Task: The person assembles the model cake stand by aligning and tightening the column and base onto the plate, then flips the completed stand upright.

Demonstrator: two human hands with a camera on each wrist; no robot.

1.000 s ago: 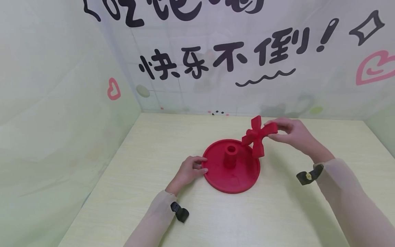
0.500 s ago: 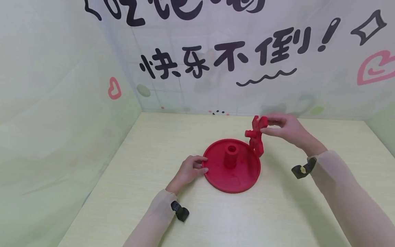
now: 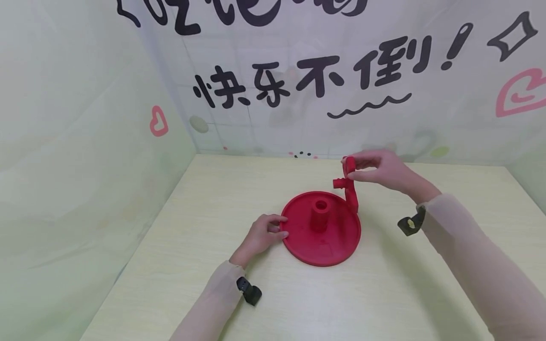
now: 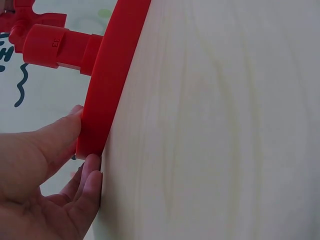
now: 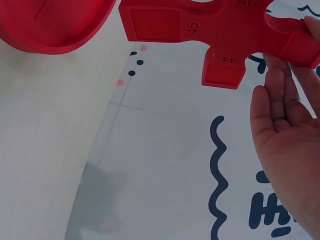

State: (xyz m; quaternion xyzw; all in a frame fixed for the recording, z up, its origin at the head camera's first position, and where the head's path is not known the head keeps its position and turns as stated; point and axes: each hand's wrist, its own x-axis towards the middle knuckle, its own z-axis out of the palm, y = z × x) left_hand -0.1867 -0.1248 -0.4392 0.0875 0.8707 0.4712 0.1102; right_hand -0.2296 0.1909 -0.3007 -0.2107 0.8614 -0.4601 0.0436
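A round red base [image 3: 300,246] with a raised rim lies flat on the table, and a hollow post [image 3: 319,219] stands up from its middle. My left hand [image 3: 261,234] holds the base's left rim, thumb over the edge and fingers against the side, as the left wrist view of the base [image 4: 111,75] shows. Above the far right rim, my right hand [image 3: 381,170] pinches one arm of a red cross-shaped piece [image 3: 351,194]. The cross stands nearly edge-on, its short peg [image 3: 340,183] pointing left. Moulded numbers mark its arms in the right wrist view [image 5: 232,30].
A pale wood-grain table [image 3: 204,199] lies under everything. Behind it hangs a light backdrop [image 3: 273,128] with dark lettering, and a pale green sheet [image 3: 85,189] closes the left side. Each wrist wears a small black strap device [image 3: 249,291].
My right hand has moved left and slightly up, turning the cross-shaped piece from facing the camera to nearly edge-on, peg to the left. The left hand and the base stay put.
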